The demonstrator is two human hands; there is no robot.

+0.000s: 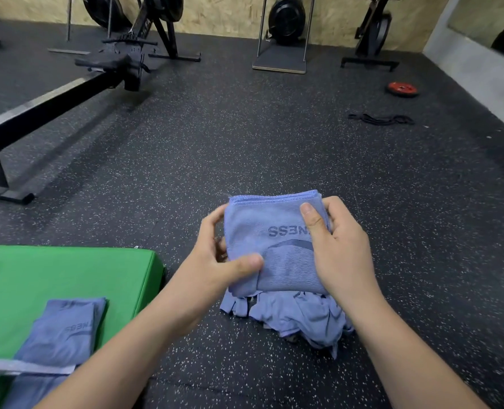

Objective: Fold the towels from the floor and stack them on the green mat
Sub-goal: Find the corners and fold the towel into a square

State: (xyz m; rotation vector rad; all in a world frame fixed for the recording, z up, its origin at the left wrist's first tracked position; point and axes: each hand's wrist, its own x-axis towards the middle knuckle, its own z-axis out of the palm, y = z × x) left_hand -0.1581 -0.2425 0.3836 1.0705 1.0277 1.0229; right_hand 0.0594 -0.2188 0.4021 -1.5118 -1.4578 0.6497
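Towels (301,317) wait in a loose blue heap on the speckled rubber floor (245,143), the biggest thing in view. A rowing machine (67,93) stretches along the far left, well apart from my work.

Next down, the green mat (53,276) lies at my near left, raised a little off the floor. It carries a stacked towel (65,329), and a corner of another shows at the mat's far left edge.

The heap sits just right of the mat and directly under my hands, which I judge keeps the next piece within easy reach. Above it is the held towel (271,240), folded to a compact square with its logo up.

The left grip (215,261) pinches the near-left corner, thumb on top and fingers curled round the edge. The right grip (342,249) clamps the right edge the same way. Both are closed on cloth, I'd say to stop the layers sliding apart.

It looks ready to go left onto the mat — nothing stands between. A red weight plate (402,89) and a black band (380,118) lie far off right — no bother.
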